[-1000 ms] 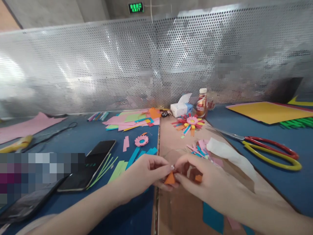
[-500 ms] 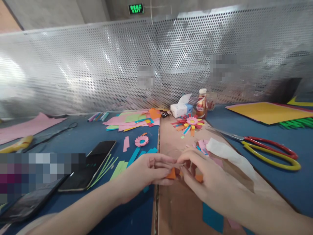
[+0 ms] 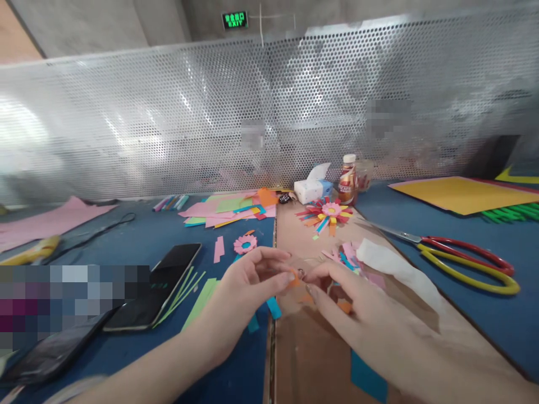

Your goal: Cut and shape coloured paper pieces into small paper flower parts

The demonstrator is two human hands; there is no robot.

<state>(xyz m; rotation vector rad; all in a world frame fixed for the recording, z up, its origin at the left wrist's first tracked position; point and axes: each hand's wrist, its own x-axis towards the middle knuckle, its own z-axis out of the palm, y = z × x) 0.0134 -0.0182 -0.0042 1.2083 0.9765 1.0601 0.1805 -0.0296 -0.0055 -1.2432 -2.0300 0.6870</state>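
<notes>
Pinching: left hand (image 3: 248, 289), thumb on orange paper (image 3: 293, 277).
Orange paper: raised slightly, near brown tabletop's (image 3: 311, 359) left edge (probably easing adjustment).
Right hand (image 3: 360, 297): fingers curled close by; grip unclear.

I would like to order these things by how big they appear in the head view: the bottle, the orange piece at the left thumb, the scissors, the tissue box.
1. Scissors.
2. Bottle and tissue box: too alike to rank.
3. Orange piece, partly hidden.
</notes>
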